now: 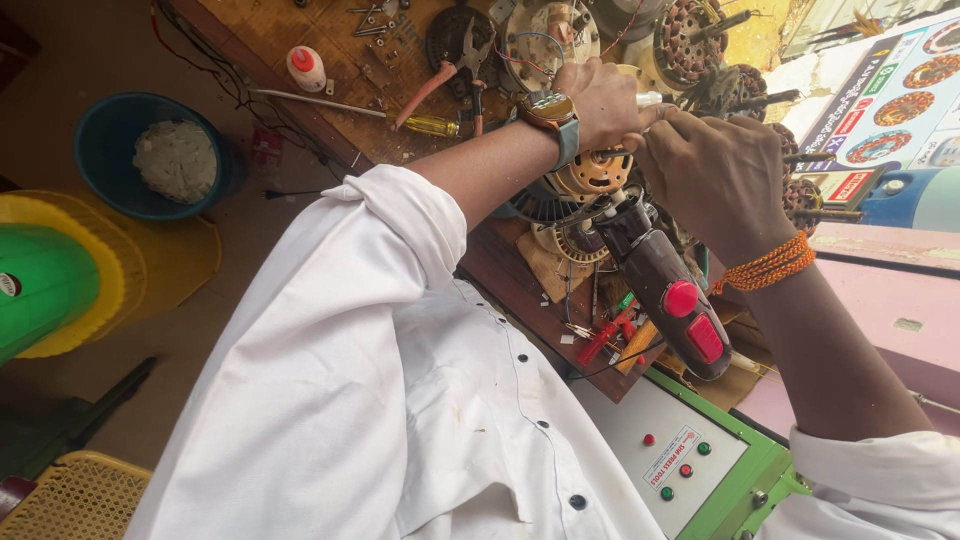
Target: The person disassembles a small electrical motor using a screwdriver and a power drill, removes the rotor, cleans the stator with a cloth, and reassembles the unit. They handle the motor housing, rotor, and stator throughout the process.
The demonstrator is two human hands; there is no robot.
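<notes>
My left hand (pixel 600 100), with a wristwatch on it, is closed around a small white rod (pixel 650 98) above a fan motor with copper windings (pixel 596 172). My right hand (pixel 712 175), an orange thread round its wrist, meets the left one and pinches the rod's free end. Under my right wrist a dark cordless driver with red buttons (pixel 672 292) points its chuck at the motor; neither hand grips it. Both hands hide what the rod joins.
The wooden bench (pixel 300 30) carries orange-handled pliers (pixel 432 82), a yellow-handled screwdriver (pixel 432 126), a red-capped white bottle (pixel 305 68) and several wound stators (pixel 690 42). A green-framed control panel (pixel 680 462) is near my chest. A blue tub (pixel 105 150) stands on the floor.
</notes>
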